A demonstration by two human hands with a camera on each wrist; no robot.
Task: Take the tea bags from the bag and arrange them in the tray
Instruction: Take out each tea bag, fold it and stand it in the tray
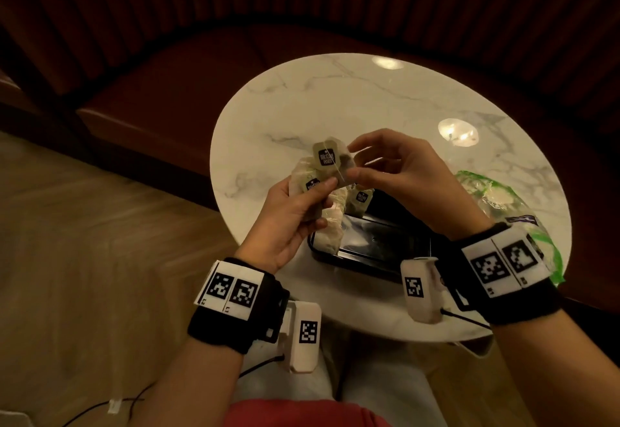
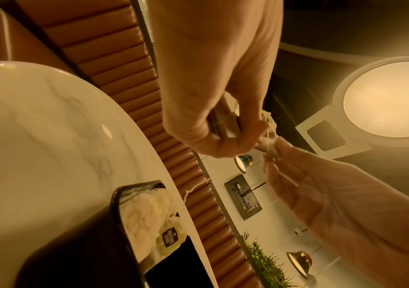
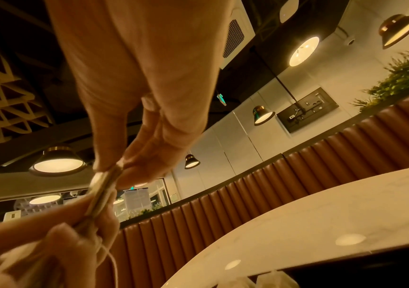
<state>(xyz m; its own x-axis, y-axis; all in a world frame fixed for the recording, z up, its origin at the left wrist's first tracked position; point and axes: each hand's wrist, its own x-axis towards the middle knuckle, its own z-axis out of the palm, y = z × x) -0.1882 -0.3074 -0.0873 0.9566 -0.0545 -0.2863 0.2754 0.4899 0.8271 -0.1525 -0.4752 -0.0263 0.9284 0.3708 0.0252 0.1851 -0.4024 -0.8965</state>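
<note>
Over the near-left part of the table, my left hand [image 1: 315, 192] grips a small bunch of pale tea bags [image 1: 310, 178] with dark square tags. My right hand [image 1: 350, 163] pinches the top tea bag [image 1: 327, 156] of that bunch between thumb and fingers; its string runs down between the hands. In the right wrist view the pinched tea bag [image 3: 104, 183] shows edge-on. Below the hands lies the black tray [image 1: 352, 260], with a few tea bags [image 1: 332, 225] at its left end, also seen as tea bags [image 2: 149, 206] in the left wrist view. The clear and green plastic bag [image 1: 500, 197] lies to the right.
A round white marble table [image 1: 335, 108] carries everything; its far half is bare. A brown padded bench [image 1: 167, 84] curves round behind it. Wooden floor [image 1: 84, 225] lies to the left, and my knees are under the near edge.
</note>
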